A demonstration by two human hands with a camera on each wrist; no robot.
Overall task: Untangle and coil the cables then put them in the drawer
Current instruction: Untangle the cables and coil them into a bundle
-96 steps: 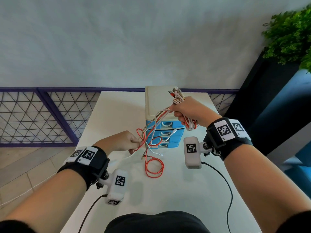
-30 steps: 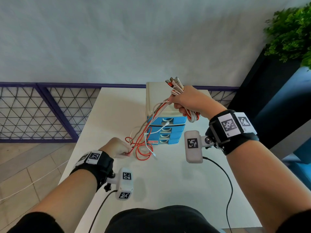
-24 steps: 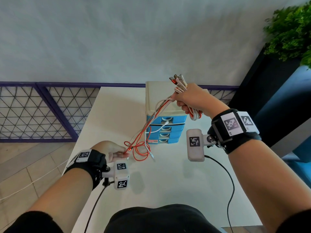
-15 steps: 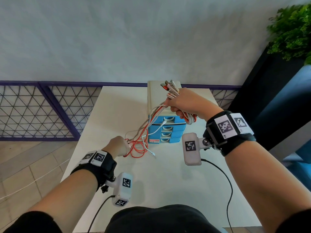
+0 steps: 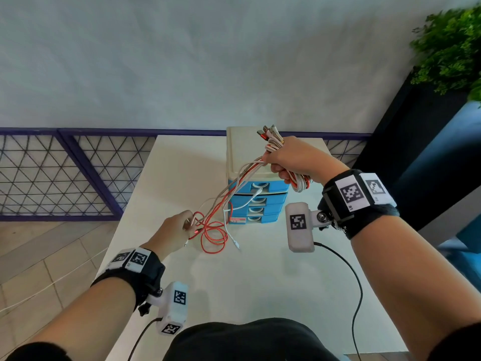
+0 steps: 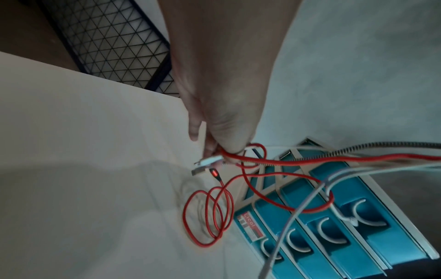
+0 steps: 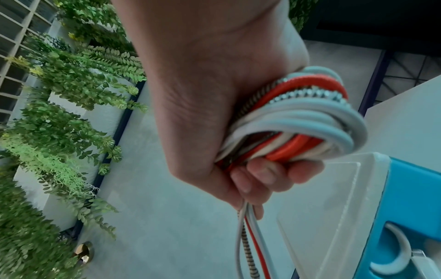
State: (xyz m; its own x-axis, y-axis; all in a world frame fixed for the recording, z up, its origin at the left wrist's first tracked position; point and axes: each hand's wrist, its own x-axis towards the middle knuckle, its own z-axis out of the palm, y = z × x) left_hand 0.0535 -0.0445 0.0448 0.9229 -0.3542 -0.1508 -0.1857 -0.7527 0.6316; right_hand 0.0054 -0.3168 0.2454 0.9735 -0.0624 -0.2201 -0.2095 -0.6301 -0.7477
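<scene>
Head view shows my left hand (image 5: pixel 173 231) low over the white table (image 5: pixel 260 282), fingers pinching the loose plug ends of the cables (image 5: pixel 213 230), whose red loops lie on the tabletop. Farther off, my right hand (image 5: pixel 294 158) is raised above the blue drawer unit (image 5: pixel 257 201), fist clenched around the coiled cable bundle (image 5: pixel 300 183).

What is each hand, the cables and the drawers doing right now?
right hand: raised, gripping the coiled cable bundle
left hand: low, pinching loose cable ends
red cable: partly looped on the table, not yet coiled
drawers: all shut
</scene>
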